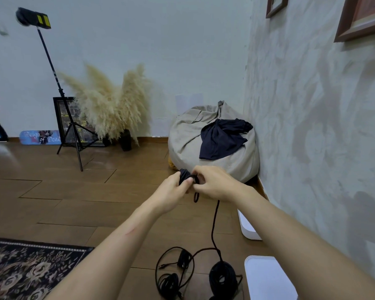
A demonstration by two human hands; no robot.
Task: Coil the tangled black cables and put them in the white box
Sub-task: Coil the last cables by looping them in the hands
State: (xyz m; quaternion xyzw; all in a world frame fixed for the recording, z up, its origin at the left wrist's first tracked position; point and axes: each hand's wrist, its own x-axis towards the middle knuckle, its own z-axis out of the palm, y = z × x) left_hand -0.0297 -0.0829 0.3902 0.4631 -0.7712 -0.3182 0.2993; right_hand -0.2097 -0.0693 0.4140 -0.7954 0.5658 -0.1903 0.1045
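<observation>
— So, what fills your screen, biggest first?

— I see a wooden floor [74,202] across the middle and a pale wall [312,126] down the right side. At centre right, in the corner, sits a grey beanbag [186,148] with a dark cloth [221,141] draped over it. A patterned rug [26,271] takes the lower left corner. Pampas grass [110,105] and a black light stand [70,131] are at upper left.

— And the box?

— I make out two white pieces at lower right. What I take for the white box [266,280] lies at the bottom edge. A second white piece [249,228] lies just above it, partly behind the right forearm. Which is box and which is lid, I cannot tell.

— The cables?

— Loose black cables [173,276] lie tangled at bottom centre. Beside them a wound coil [222,276] lies just left of the white box. One cable [214,224] rises from that coil to the hands.

— The hands?

— Both are up at frame centre, touching each other. The left hand [173,191] has its fingers curled round a small black bundle [184,176], thumb pressed over it. The right hand [212,182] pinches the cable at the bundle's right side, fingers bent. A small loop [196,197] hangs just beneath them.
</observation>
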